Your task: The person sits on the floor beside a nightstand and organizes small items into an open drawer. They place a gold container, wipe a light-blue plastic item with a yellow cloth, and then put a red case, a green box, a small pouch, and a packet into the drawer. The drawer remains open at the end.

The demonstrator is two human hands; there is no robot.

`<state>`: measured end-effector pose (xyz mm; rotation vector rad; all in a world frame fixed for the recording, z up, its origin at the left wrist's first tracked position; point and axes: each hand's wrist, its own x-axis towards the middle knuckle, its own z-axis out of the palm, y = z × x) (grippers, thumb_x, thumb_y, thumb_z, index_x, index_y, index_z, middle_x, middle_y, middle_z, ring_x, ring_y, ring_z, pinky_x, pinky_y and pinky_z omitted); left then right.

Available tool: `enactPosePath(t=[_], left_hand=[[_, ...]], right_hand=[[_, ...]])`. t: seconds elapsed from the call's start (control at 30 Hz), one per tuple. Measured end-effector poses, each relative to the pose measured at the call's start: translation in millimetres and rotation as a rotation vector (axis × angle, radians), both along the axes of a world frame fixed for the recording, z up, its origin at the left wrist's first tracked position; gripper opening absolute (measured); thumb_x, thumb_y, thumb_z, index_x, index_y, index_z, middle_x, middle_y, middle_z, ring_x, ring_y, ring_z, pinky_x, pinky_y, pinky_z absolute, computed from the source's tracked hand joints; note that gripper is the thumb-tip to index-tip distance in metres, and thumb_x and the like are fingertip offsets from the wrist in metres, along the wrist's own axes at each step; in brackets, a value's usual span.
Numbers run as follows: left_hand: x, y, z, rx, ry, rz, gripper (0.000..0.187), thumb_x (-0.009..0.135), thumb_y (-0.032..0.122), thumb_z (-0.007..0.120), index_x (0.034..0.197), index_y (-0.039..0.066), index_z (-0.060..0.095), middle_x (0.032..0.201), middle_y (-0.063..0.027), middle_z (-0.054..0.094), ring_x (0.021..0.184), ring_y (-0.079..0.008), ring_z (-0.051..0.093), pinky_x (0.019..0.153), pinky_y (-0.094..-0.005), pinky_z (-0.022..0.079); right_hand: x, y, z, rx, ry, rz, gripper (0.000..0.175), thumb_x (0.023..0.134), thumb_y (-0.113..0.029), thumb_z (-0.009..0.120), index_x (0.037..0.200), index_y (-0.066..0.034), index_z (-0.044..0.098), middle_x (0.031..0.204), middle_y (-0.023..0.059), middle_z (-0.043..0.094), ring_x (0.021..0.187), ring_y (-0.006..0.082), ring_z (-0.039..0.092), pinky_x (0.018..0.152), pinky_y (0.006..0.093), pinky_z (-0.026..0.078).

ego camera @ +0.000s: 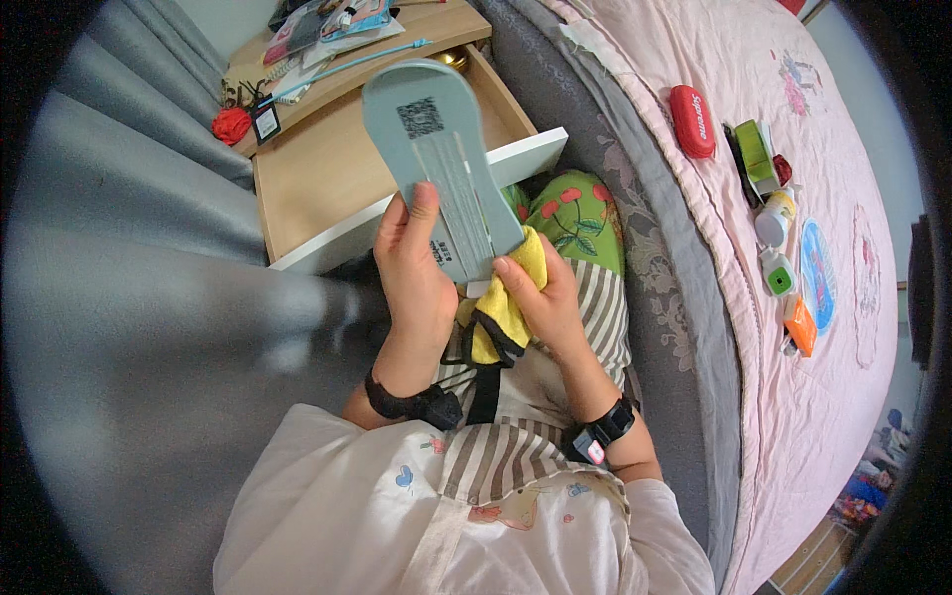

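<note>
My left hand [416,256] grips a flat grey-green plastic board [454,160] with rounded ends and a narrower waist, its thumb on the upper face. The board bears a printed code and writing, and is held up over my lap. In my right hand [539,290] is a yellow cloth with black edging [513,297], pinched against the board's lower right corner. The fingers behind the board are partly hidden. Beyond it stands a pulled-out wooden drawer [327,178] with a white front.
A cabinet top [446,26] holds plastic packets, a blue stick and red yarn [231,126]. Grey curtains [149,297] hang at left. On the pink bedspread [803,446] at right lie a red case [692,121], a white bottle [776,218], an orange packet [799,326] and a blue oval item [818,275].
</note>
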<state>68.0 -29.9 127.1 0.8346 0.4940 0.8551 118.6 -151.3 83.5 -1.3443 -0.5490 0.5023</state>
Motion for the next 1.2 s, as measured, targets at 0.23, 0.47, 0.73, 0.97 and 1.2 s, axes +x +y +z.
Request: enactPosePath(t=[0.23,0.47,0.73,0.97,1.2], left_hand=[[9.7,16.9,-30.1,-0.291,0.104,-0.062,0.040,0.094,0.033,0.061,0.118,0.003,0.058,0.111,-0.0055,0.064,0.103,-0.0173,0.060,0.092,-0.0341,0.046],[-6.2,78.6,-10.1,-0.009,0.541,-0.752,0.029,0.091,0.017,0.062,0.113,0.000,0.057,0.105,-0.0141,0.067,0.089,-0.0248,0.069,0.077,-0.0390,0.059],[20.9,154.1,-22.7,-0.138,0.501,-0.666,0.030,0.090,0.010,0.062,0.116,-0.003,0.056,0.111,-0.0173,0.065,0.099,-0.0278,0.066,0.085,-0.0378,0.057],[53.7,248.0,-99.7,-0.394,0.575,-0.216,0.023,0.088,0.008,0.067,0.107,0.002,0.055,0.096,-0.0105,0.061,0.080,-0.0221,0.061,0.071,-0.0299,0.056],[89.9,303.8,-161.1,-0.543,0.512,0.029,0.023,0.094,0.010,0.059,0.111,-0.001,0.049,0.097,-0.0123,0.056,0.076,-0.0220,0.054,0.065,-0.0262,0.052]], right_hand=[[9.5,1.7,-10.4,0.074,0.328,0.075,0.024,0.093,-0.021,0.064,0.107,-0.0025,0.059,0.085,-0.0024,0.060,0.075,0.0054,0.056,0.065,0.0218,0.046],[47.3,-20.2,-8.9,-0.049,0.480,0.081,0.022,0.090,-0.021,0.068,0.101,-0.0019,0.065,0.083,-0.0019,0.062,0.069,0.0066,0.056,0.062,0.0219,0.045],[63.3,-18.9,-30.4,0.038,0.806,0.019,0.027,0.091,-0.029,0.064,0.101,-0.0032,0.063,0.083,0.0040,0.066,0.068,0.0124,0.062,0.060,0.0246,0.049],[60.4,-21.9,-34.6,0.004,0.738,0.088,0.031,0.089,-0.031,0.065,0.104,-0.0037,0.061,0.084,0.0044,0.064,0.068,0.0138,0.062,0.061,0.0257,0.050],[59.2,-22.2,-31.5,0.011,0.794,0.064,0.027,0.090,-0.026,0.067,0.104,-0.0029,0.062,0.084,0.0041,0.065,0.069,0.0134,0.062,0.063,0.0261,0.051]])
